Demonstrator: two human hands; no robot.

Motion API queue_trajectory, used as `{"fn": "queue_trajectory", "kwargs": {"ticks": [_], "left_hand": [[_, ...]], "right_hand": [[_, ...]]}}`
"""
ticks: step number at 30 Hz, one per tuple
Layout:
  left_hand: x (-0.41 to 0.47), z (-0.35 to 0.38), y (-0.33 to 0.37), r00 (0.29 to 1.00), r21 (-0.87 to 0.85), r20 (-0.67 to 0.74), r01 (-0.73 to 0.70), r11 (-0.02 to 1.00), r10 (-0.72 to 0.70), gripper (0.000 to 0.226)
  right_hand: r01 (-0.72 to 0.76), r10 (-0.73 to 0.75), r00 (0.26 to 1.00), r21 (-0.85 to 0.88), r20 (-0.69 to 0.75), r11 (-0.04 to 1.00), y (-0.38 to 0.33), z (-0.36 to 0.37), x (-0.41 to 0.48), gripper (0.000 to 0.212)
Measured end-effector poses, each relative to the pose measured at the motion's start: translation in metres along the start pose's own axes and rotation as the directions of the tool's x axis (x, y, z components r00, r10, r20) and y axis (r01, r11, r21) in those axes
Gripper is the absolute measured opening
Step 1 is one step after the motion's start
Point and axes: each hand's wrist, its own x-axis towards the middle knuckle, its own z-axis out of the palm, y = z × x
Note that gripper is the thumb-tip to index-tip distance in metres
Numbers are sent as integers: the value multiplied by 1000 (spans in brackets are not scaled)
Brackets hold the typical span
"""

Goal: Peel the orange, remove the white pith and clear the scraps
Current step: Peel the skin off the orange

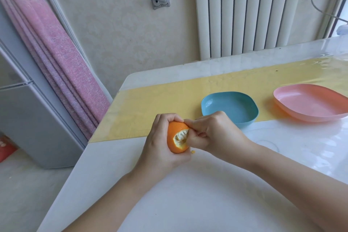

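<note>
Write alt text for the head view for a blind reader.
Two hands peel an orange above a white table: the left hand grips it, the right hand pinches the peel at an opened patch. A blue dish and a pink dish stand beyond.

far side of orange point(172, 134) out of sight; pink plate point(308, 103) past right edge

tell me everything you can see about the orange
The orange is mostly covered by its bright peel, with one ragged opening torn in the side, showing pale pith inside. It is held over the white table. The left hand cups it, fingers curled over its top; the right hand pinches at the torn edge.
</note>
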Motion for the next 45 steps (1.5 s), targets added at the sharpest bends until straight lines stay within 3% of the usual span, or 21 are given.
{"fn": "queue_trajectory", "kwargs": {"ticks": [3,6,10,15,20,29,35,43,45], "left_hand": [[1,-2,0,1000,-25,17,8,1000,-8,59],[2,-5,1,999,-47,26,32,998,-31,58],[1,-6,4,998,-44,54,18,999,-16,59],[-2,-4,3,999,-41,34,-2,999,4,60],[-1,-4,1,999,-4,-41,-31,1000,31,67],[5,-10,-6,983,-14,-181,-31,999,28,59],[5,-8,-9,982,28,-179,-58,998,63,61],[1,-3,-9,972,70,-211,-87,994,100,67],[1,0,-8,965,85,-241,-82,993,101,67]], "right_hand": [[-88,81,994,99,77,991,3,-3,0,12],[-224,178,967,272,184,936,4,-14,2,23],[-244,184,950,236,251,940,-1,-22,1,22],[-201,193,969,38,153,979,-16,-15,0,21],[-268,265,961,20,84,963,-24,-7,5,25],[-381,371,925,190,87,905,-28,0,28,14],[-472,467,880,291,92,832,-22,6,26,16],[-489,511,858,390,55,780,-23,10,18,14],[-492,533,845,444,36,749,-26,11,17,26]]}}
